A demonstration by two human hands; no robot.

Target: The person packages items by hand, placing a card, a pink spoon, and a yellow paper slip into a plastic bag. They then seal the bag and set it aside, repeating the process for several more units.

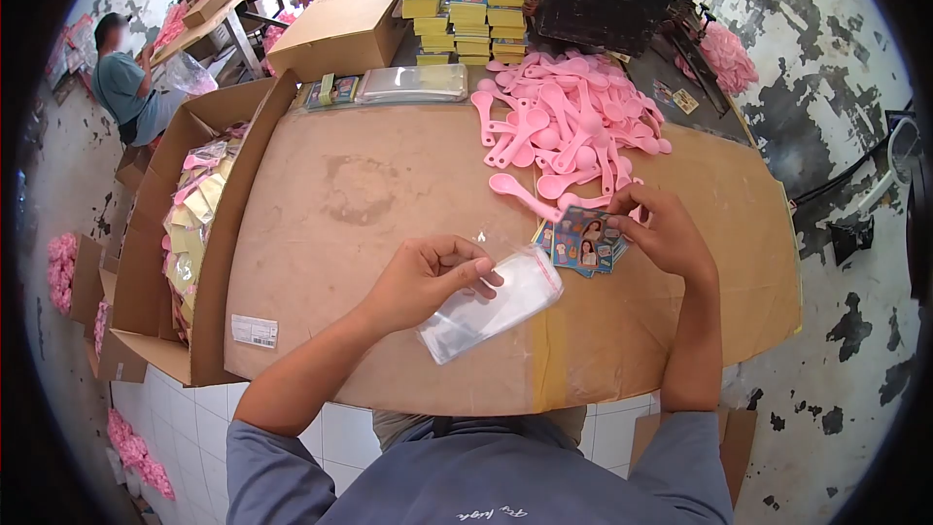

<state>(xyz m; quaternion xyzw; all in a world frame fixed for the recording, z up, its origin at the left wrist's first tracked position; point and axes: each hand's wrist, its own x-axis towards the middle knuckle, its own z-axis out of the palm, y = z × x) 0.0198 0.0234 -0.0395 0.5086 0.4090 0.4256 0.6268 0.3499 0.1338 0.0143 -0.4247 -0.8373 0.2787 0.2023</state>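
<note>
My left hand has its thumb and curled fingers closed on a clear plastic bag, of which little more than a glint shows. Under that hand lies a stack of clear bags with a pink-edged strip. My right hand pinches a small printed card at its right edge. Beneath it, more cards are fanned out on the cardboard tabletop. Just beyond the cards is a big heap of pink plastic scoops.
An open carton with packed pink-and-yellow pieces stands along the left side. At the back are a closed carton, stacked yellow-edged cards, a pile of clear sleeves and a black machine. A person sits far left.
</note>
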